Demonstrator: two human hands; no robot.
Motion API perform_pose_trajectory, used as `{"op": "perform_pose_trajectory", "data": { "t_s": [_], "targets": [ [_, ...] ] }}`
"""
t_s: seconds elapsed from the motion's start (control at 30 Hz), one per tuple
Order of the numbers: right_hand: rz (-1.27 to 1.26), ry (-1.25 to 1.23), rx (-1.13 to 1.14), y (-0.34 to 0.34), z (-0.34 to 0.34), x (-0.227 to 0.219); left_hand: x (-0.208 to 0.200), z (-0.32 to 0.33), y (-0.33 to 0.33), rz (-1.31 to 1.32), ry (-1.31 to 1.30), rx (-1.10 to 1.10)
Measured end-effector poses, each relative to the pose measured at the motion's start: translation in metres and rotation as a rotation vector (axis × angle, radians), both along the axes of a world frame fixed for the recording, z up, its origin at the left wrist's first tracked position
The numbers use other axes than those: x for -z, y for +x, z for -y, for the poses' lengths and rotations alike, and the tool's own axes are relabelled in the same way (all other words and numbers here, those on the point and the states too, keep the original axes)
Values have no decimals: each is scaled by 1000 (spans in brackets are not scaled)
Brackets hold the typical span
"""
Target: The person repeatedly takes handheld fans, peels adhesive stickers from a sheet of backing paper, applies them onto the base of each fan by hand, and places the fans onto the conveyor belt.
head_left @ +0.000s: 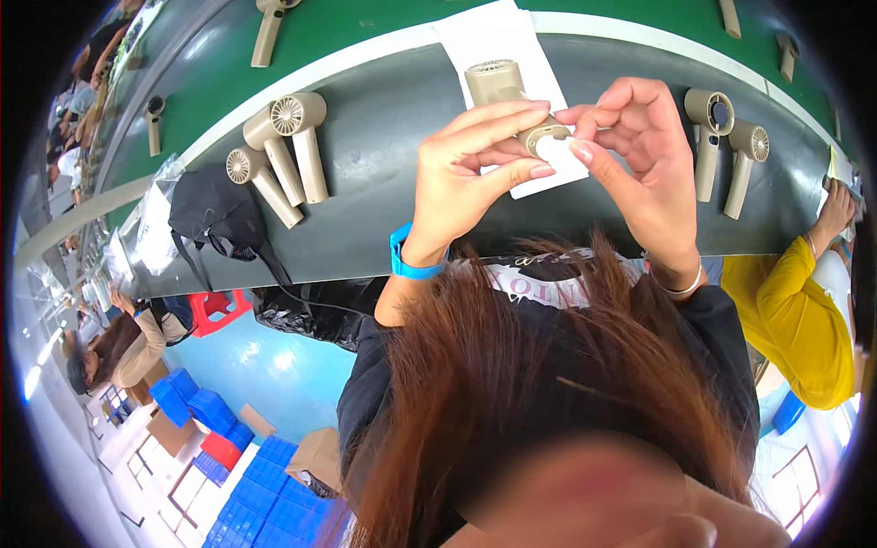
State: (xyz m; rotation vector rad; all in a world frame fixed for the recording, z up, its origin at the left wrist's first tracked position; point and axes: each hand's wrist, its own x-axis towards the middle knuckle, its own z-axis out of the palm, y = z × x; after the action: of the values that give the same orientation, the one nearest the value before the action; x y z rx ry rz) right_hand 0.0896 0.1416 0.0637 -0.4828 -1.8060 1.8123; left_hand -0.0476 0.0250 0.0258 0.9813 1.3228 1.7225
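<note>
Lettered shirt front (539, 289); left hand (463, 166) holds beige fan (494, 84).

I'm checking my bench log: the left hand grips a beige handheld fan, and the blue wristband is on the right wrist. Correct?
No: the head view shows the blue wristband on the left wrist. The left hand does grip a beige handheld fan.

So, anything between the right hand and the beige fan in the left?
Nothing clearly blocks the right hand: its fingertips are close to the near end of the beige fan in the left hand. White shows there, maybe the paper behind; unclear.
</note>
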Motion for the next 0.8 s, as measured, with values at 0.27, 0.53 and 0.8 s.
{"op": "perform_pose_trajectory", "data": {
  "t_s": [0.27,0.53,0.8],
  "targets": [
    [118,36,26,-1,0,-10,0,-1,-5,17,8,60],
    [153,50,35,-1,-1,-14,0,-3,-5,16,-1,88],
    [172,50,28,-2,-1,-15,-1,-4,-4,52,-7,65]
  ]
}}
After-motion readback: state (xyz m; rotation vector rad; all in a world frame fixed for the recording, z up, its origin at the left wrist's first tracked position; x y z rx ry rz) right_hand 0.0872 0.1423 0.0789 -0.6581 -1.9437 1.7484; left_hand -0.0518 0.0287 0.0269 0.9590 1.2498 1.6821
